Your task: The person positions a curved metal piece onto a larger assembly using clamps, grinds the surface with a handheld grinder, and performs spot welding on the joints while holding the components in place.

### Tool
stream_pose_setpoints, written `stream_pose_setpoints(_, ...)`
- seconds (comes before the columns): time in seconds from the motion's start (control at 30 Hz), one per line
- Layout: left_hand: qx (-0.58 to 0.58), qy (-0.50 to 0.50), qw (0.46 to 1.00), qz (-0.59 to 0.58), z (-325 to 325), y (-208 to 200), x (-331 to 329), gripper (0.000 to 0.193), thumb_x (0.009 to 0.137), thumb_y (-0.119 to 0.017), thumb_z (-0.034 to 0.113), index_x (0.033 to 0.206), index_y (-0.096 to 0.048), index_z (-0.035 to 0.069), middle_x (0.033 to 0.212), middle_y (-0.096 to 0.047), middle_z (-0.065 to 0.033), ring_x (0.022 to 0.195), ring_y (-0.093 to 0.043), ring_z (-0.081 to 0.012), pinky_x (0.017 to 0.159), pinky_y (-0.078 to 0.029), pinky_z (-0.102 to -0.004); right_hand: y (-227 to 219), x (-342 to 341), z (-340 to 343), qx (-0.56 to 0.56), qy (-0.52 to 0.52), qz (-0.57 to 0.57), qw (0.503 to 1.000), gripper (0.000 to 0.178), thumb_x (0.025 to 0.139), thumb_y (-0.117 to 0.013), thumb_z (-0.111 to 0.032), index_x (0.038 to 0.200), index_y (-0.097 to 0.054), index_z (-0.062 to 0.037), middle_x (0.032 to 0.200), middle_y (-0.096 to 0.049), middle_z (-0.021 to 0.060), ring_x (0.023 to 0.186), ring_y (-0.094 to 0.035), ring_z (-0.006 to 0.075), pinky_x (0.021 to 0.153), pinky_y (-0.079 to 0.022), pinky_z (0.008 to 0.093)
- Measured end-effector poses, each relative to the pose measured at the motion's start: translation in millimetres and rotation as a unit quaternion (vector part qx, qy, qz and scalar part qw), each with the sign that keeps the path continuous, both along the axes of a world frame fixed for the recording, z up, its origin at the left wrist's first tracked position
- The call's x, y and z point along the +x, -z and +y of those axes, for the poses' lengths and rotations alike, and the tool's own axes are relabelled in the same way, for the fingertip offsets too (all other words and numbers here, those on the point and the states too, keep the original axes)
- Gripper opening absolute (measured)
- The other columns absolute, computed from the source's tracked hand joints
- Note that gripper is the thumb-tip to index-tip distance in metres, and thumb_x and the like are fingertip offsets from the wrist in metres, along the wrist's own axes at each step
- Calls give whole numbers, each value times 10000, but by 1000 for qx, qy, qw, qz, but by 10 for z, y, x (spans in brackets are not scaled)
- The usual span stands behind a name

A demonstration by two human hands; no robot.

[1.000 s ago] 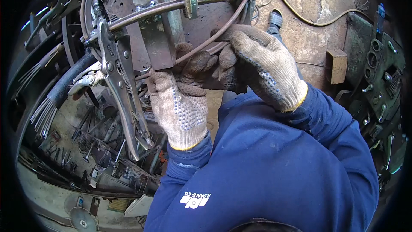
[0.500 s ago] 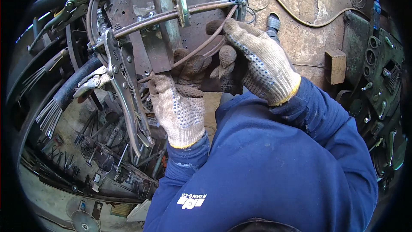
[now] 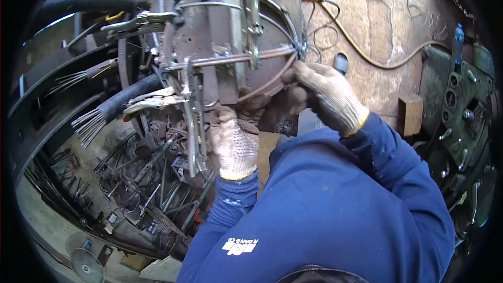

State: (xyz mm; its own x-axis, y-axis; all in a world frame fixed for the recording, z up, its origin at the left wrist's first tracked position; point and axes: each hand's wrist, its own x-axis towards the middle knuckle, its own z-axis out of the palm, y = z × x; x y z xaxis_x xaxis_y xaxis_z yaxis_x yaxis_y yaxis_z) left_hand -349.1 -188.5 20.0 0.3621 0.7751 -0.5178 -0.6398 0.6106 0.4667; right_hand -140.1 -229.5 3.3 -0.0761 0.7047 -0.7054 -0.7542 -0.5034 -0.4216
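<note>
Both my hands wear knitted work gloves with dotted palms. My left hand (image 3: pixel 234 144) is closed at the lower left end of a thin curved metal rod (image 3: pixel 271 82), thumb up, fingers partly hidden behind. My right hand (image 3: pixel 332 96) pinches the same rod near its upper right end; its fingertips are partly dark and shaded. The curve meets a straight metal bar (image 3: pixel 222 60) at the right. That bar crosses a rusty steel plate (image 3: pixel 209 29). Locking pliers (image 3: pixel 192 120) hang from the bar's left part, beside my left hand. A second long clamp (image 3: pixel 253 18) grips farther up.
Bundles of welding electrodes (image 3: pixel 90 126) stick out of dark tubes at the left. Metal scraps and tools (image 3: pixel 152 188) lie below. A hose (image 3: pixel 361 55) crosses the floor at right, near a wooden block (image 3: pixel 410 115) and a machine panel (image 3: pixel 461 105) with levers.
My view has shifted, so the frame and both hands appear lower and farther right. Both hands stay at the curved rod. The right hand's fingers look more bunched together.
</note>
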Motion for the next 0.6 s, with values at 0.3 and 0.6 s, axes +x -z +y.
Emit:
stream_pose_setpoints(0.3,36,-11,973,228,-74,2,36,134,970,-568,176,1081,-587,104,1053,-634,-33,923,-647,-122,650,-525,-196,-391,953,574,201,186,-296,915,316,969,-591,-269,1103,-639,13,765,-593,18,701,-569,82,672,-500,240)
stream_pose_setpoints(0.6,222,122,798,546,-107,-138,59,218,956,-551,170,1153,-585,84,833,-598,-95,634,-562,-235,565,-471,-339,-1313,390,3250,464,-13,-524,714,704,849,-645,-490,1295,-521,41,1136,-656,193,1027,-632,231,903,-476,302)
